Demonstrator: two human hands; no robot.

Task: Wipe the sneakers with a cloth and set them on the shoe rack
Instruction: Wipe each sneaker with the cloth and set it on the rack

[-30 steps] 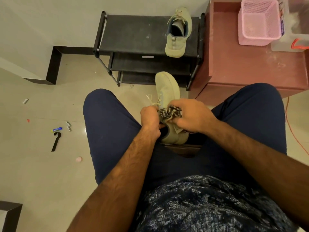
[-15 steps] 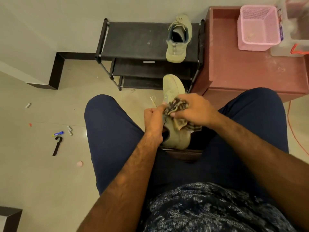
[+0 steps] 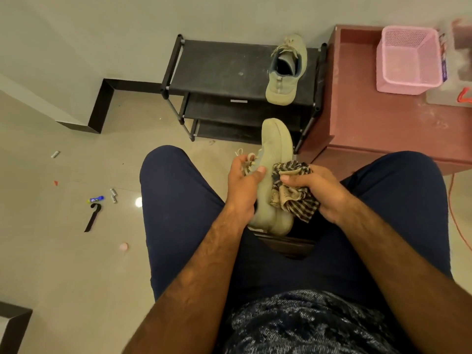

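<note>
I sit with a pale green sneaker (image 3: pixel 274 152) held between my knees, toe pointing away. My left hand (image 3: pixel 244 186) grips it at the laces, thumb across its upper. My right hand (image 3: pixel 315 191) holds a striped brown cloth (image 3: pixel 291 190) bunched against the sneaker's right side. The second pale green sneaker (image 3: pixel 284 72) stands on the right end of the black shoe rack's (image 3: pixel 217 70) top shelf, opening upward.
A reddish-brown cabinet (image 3: pixel 370 103) stands right of the rack, with a pink mesh basket (image 3: pixel 408 60) on it. An orange cable (image 3: pixel 457 221) runs along the floor at right. Small litter, a blue tube (image 3: pixel 96 199) and a black hook (image 3: pixel 92 217) lie on the floor to the left.
My right hand slid the cloth from the sneaker's top over to its right side. My left hand shifted up to the laces. The view tilted slightly upward.
</note>
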